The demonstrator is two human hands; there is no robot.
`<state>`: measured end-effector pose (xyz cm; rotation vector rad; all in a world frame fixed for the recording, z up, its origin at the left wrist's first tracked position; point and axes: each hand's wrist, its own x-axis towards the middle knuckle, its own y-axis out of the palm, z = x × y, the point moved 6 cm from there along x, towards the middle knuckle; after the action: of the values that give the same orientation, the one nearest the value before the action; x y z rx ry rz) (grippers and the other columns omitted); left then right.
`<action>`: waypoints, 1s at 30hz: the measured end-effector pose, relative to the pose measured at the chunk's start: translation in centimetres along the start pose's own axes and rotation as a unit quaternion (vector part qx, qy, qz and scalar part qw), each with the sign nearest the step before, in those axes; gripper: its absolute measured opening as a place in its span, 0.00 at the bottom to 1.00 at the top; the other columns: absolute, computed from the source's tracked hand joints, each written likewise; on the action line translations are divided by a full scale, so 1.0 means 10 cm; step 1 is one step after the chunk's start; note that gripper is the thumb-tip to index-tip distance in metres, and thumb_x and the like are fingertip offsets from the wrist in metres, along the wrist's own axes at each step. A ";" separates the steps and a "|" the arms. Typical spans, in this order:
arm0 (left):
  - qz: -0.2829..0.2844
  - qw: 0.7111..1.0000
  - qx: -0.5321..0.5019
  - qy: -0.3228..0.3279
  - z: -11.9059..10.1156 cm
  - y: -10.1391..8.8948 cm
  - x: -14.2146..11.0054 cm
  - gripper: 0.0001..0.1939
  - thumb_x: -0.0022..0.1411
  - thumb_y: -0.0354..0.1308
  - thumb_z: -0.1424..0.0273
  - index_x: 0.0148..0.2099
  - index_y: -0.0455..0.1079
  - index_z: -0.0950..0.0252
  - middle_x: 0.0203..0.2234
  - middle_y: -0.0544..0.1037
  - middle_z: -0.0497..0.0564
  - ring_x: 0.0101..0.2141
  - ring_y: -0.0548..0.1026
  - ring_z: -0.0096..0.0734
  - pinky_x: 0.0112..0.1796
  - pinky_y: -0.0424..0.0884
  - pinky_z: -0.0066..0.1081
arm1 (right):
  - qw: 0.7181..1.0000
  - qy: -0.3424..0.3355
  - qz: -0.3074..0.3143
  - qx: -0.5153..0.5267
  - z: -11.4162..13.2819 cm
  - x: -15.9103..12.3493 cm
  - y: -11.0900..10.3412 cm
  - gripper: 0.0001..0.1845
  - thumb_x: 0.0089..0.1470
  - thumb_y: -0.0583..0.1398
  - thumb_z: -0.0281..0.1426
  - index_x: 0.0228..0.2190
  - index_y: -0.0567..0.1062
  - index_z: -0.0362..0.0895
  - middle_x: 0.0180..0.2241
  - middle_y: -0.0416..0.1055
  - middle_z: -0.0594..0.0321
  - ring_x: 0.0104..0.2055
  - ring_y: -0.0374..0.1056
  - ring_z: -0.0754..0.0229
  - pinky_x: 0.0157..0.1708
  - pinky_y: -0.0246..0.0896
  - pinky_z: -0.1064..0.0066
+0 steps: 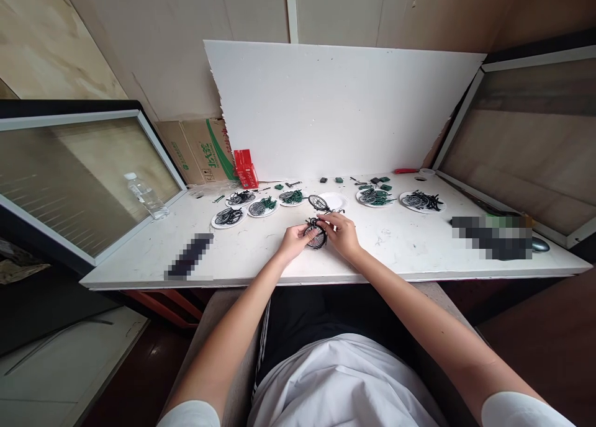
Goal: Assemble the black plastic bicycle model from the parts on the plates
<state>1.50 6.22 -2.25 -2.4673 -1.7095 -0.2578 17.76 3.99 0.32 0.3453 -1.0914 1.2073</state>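
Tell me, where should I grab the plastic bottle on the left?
Probably around its middle: the bottle seems to stand upright, and its body is wider than its small cap. I'd come from the right, because the framed glass panel is behind it and to its left.

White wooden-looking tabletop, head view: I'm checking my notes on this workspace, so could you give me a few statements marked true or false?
1. The bare left hand holds a small black spoked wheel. True.
2. The bare right hand lies flat, far from the wheel. False: its fingers are bent close beside it.
3. The small red box stands at the far right. False: it is left of the middle of the white tabletop.
4. A large flat white panel stands behind the round white plates. True.
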 end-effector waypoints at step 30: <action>0.006 1.000 0.012 -0.001 0.01 -0.01 -0.01 0.31 0.55 0.74 0.48 0.50 0.82 0.68 0.45 0.84 0.58 0.45 0.79 0.44 0.49 0.73 0.38 | 1.000 0.014 0.005 -0.006 -0.02 0.00 0.01 0.15 0.70 0.61 0.41 0.47 0.85 0.49 0.37 0.81 0.56 0.37 0.75 0.53 0.39 0.72 0.61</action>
<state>1.38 6.18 -2.39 -2.4610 -1.6891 -0.2319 17.77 4.15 0.20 0.3145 -1.0769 1.2109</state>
